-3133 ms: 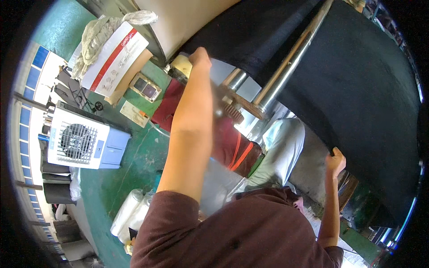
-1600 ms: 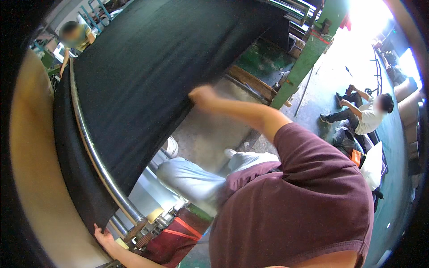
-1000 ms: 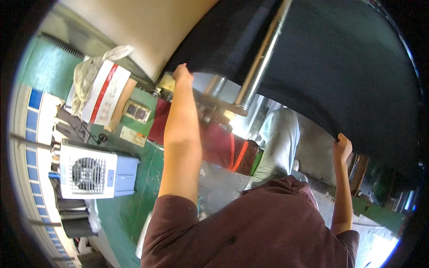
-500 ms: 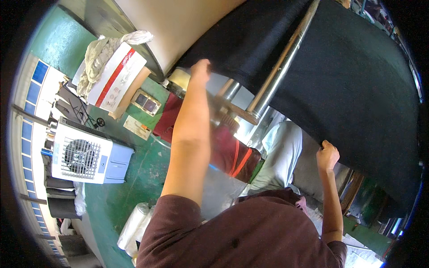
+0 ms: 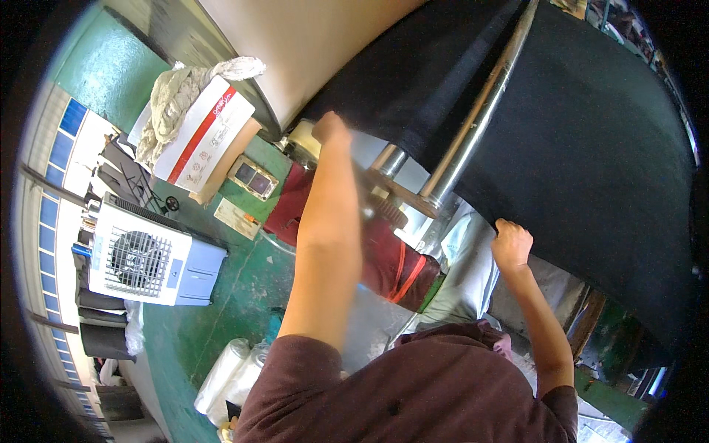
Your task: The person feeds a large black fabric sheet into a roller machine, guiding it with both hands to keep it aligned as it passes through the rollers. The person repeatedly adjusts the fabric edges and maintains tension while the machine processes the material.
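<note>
A wide sheet of black fabric (image 5: 583,162) runs over a long metal roller (image 5: 480,111) on the machine in front of me. My right hand (image 5: 512,244) is closed on the near edge of this fabric, below the roller's end. Stretched far forward, my left hand (image 5: 330,127) has its fingers bent at the fabric's left edge, beside a pale yellow round part (image 5: 303,138). Between my arms sit a shorter metal bar (image 5: 391,159) and a gear (image 5: 387,207), next to a dark red cloth (image 5: 384,255) with a bright red band.
At the left, a white box with a red stripe (image 5: 207,140) carries a crumpled pale cloth (image 5: 173,103). Near it lies a switch box (image 5: 253,177). A white-and-blue air cooler (image 5: 155,255) stands on the green floor, with plastic-wrapped rolls (image 5: 225,373) closer to me.
My right hand has moved left and slightly up along the fabric's edge, toward the roller's end. My left hand stays at the fabric's far left edge. The view has shifted slightly.
</note>
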### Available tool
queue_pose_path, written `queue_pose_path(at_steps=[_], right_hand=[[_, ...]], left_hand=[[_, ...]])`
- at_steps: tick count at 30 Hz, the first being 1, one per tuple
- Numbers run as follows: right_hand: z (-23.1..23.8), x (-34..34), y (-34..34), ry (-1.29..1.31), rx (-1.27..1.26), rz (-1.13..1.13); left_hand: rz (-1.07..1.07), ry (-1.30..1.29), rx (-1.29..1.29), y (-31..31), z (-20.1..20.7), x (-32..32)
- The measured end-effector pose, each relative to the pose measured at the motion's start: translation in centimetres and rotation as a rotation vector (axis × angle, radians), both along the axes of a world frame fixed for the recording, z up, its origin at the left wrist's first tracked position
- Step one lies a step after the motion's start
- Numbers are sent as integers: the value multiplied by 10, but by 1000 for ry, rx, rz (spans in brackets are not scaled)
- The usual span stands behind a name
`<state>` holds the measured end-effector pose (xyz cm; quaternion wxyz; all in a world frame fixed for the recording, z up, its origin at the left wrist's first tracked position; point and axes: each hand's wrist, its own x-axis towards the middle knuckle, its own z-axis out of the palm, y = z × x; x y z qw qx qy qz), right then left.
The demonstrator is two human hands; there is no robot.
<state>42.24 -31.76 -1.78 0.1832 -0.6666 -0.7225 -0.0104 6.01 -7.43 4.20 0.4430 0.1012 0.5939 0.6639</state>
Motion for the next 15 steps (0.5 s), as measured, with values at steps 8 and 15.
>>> queue_pose_path(at_steps=[8,15], right_hand=[[6,-34,26,45,32,101],[22,-69,44,55,49,183]], left_hand=[[154,-103,9,-8,8,0],[-98,41,13,2,-4,-5]])
